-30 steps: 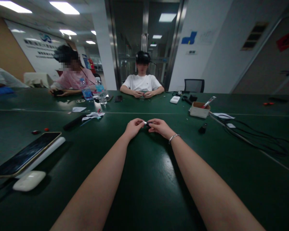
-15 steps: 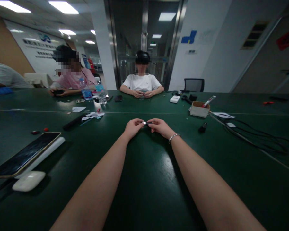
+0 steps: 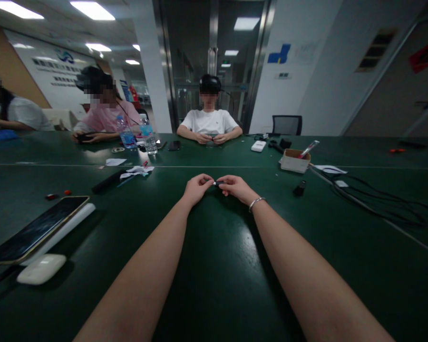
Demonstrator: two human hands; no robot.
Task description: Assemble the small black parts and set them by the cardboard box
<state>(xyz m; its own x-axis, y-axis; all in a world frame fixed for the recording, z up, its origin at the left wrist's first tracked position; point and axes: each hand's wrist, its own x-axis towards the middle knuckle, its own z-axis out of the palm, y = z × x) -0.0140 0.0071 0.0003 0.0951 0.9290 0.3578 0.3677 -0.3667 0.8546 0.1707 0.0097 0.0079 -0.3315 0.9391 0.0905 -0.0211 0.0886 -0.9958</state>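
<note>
Flanking forearms (image 3: 150, 247): bare, the left at 7 o'clock and the right at 5 o'clock, taking the small dark piece (image 3: 218, 183) as the clock's centre; best held still, so that only the fingers do the work.
White rounded case (image 3: 42, 269): on the counter (image 3: 214, 294) at 8 o'clock, well apart from the hands.
Phone (image 3: 35, 230): between 8 and 9 o'clock, screen up, over a long white thing (image 3: 73, 224); the left elbow would do well to stay inside it.
Bracelet (image 3: 256, 201): around the right wrist, at 4 o'clock; worth keeping off the counter so it does not knock or drag.
Left hand (image 3: 199, 186): at 9 o'clock, thumb and fingertips pinching the piece's pale end; a light hold should be enough.
Right hand (image 3: 238, 187): at 3 o'clock, thumb and forefinger pinching the dark end, the other fingers curled below.
Small dark piece: between the 2 hands, nearly level; whether it is 1 part or 2 joined is too small to tell. Keep both ends in line, since a skewed grip could make it slip.
Dark block (image 3: 299, 188): alone at 3 o'clock, near the right hand.
Black stick (image 3: 109, 182): at 9 o'clock, just beside crumpled paper (image 3: 137, 171).
Open box (image 3: 295, 164): between 2 and 3 o'clock, a slim item leaning out.
Co-worker (image 3: 209, 121): seated at 12 o'clock, hands together across the counter.
</note>
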